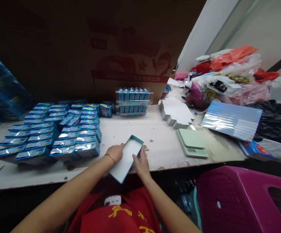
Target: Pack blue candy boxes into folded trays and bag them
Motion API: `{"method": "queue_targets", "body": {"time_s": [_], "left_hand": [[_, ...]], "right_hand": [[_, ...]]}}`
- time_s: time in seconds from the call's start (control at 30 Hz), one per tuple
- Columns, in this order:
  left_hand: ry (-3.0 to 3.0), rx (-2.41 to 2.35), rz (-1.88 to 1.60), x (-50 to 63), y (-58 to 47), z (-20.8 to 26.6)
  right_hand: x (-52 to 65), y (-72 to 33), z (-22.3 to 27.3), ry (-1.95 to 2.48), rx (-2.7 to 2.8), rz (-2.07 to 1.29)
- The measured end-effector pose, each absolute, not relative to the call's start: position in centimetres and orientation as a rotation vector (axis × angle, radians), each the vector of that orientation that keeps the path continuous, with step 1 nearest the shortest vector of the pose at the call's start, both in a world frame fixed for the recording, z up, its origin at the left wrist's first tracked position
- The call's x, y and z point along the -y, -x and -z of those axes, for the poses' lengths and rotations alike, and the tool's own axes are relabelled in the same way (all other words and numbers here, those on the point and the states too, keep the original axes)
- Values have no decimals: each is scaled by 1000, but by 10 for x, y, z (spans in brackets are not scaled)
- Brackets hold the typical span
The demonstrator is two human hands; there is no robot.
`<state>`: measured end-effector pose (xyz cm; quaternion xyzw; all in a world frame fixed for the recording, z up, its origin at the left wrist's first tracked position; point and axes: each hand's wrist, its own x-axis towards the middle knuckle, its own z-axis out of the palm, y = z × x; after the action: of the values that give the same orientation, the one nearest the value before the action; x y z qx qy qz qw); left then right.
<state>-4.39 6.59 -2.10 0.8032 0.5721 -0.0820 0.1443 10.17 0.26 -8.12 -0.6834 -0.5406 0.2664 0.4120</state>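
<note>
An uncovered box [127, 157] with a white inside and a teal rim lies slanted over the table's front edge. My left hand [116, 152] grips its left side, and my right hand [141, 163] holds the right side, thumb over the wall. The fingers under and behind the box are partly hidden. Left of my hands stand rows of small shiny blue packs [62, 142], set close together. Behind the box, a clear display pack [132, 102] holds two tiers of the same kind of blue packs upright.
Cut white card blanks [176, 111] lie stacked to the right, behind a pale green scale [192, 142]. A silvery sheet [231, 119] and piled plastic bags [232, 71] are farther right. A magenta stool [227, 200] stands below; a large carton [94, 42] walls the back.
</note>
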Motion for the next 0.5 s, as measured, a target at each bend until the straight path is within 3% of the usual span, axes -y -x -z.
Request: {"method": "queue_targets", "body": {"time_s": [0.27,0.37,0.5], "left_hand": [[-2087,-1837,64,-51,47,21],[-2120,-1755,-336,-19,81,18],[-1921,-1732,-998,24,139,31]], "right_hand": [[-42,-85,79,1592,1632,-591],[-46,-74,50,1451,1760,-558],[-74,-21,18,1123,2019,-816]]}}
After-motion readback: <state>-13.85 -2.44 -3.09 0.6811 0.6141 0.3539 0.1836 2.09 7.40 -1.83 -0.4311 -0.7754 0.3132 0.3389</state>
